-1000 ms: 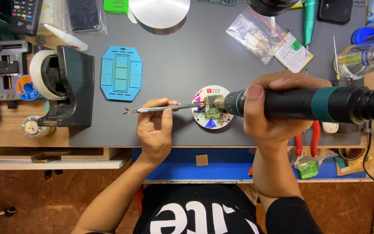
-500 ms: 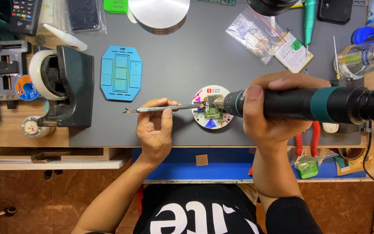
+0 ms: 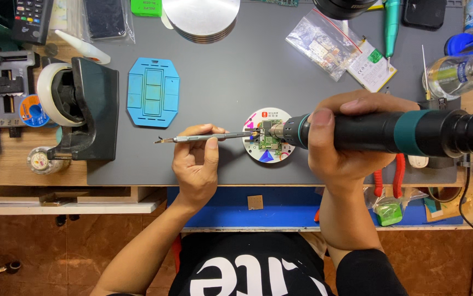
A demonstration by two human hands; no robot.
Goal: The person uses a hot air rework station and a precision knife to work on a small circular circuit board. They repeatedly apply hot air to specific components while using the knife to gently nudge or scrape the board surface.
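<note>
My right hand [image 3: 346, 145] grips a thick black hot-air handle [image 3: 412, 132] with a teal band, its nozzle pointing left at a small green circuit board [image 3: 270, 141]. The board lies on a round white holder [image 3: 264, 156] on the grey mat [image 3: 220, 87]. My left hand [image 3: 195, 164] pinches slim metal tweezers [image 3: 203, 137] whose tips touch the board's left edge, next to the nozzle.
A blue octagonal plate [image 3: 153, 93] and a black tape dispenser [image 3: 80, 107] lie to the left. Stacked metal discs [image 3: 200, 19] sit at the top, a plastic bag of parts [image 3: 329, 44] upper right. Red-handled pliers [image 3: 390, 175] rest by the mat's front edge.
</note>
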